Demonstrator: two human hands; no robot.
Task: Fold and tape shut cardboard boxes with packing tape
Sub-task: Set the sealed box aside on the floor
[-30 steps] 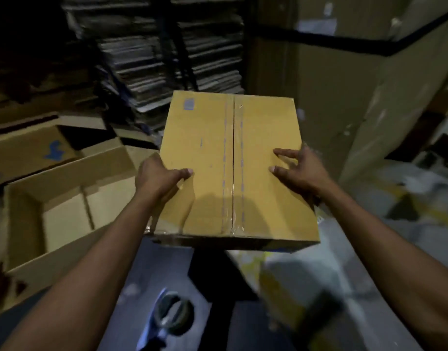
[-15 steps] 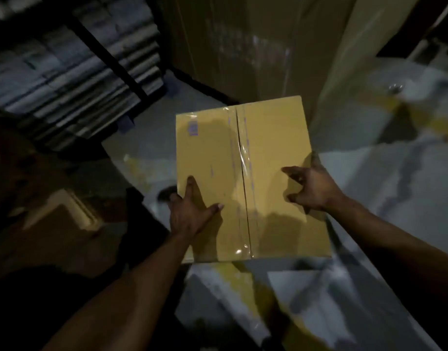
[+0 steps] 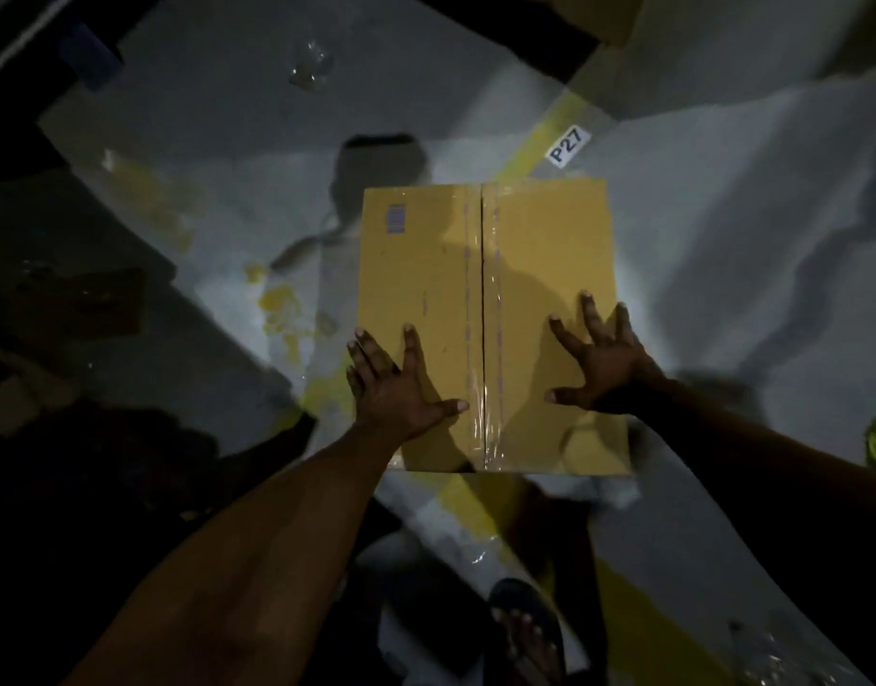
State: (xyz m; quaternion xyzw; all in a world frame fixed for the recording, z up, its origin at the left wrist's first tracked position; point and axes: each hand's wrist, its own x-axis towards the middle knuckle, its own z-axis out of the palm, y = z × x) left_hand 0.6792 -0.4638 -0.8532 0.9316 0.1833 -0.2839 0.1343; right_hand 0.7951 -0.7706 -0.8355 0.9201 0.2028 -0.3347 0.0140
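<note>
A closed brown cardboard box [image 3: 540, 250] fills the middle of the head view, its top seam sealed by a strip of clear tape [image 3: 483, 309] running front to back. My left hand [image 3: 394, 383] lies flat on the left flap near the front, fingers straight, thumb pointing toward the seam. My right hand [image 3: 599, 356] sits on the right flap with its fingers spread wide and straight. Whether the box rests on the floor or hangs just above it I cannot tell.
Grey concrete floor [image 3: 748, 269] with a worn yellow line [image 3: 545, 136] and a white label reading P27 [image 3: 568, 146]. My sandalled foot [image 3: 527, 636] shows at the bottom. A crumpled scrap of clear tape [image 3: 311, 70] lies far back. Dark cardboard clutter lies at the left.
The box has travelled from in front of the shelves down toward the floor as my view swung right. Both hands have shifted from holding its sides to lying flat on its top.
</note>
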